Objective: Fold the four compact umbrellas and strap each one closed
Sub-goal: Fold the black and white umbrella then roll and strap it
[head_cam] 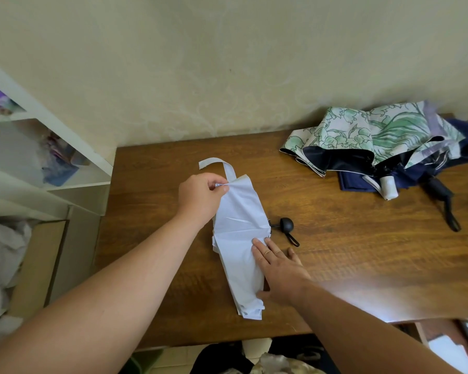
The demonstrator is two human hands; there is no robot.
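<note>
Head view, wooden table (335, 265), cream wall (227, 63), white shelves (65, 147)

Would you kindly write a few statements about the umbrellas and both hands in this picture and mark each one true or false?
1. The left hand pinches the pale umbrella near its strap. True.
2. The strap is already wrapped around the pale umbrella. False: it sticks up loose, curling away from the fabric.
3. The right hand lies with straight fingers on the pale umbrella's fabric. True.
4. The floral umbrella is neatly folded and strapped. False: it lies loosely bunched at the far right of the table.
5. The pale umbrella's black handle is held in the right hand. False: it rests on the table, untouched.
</note>
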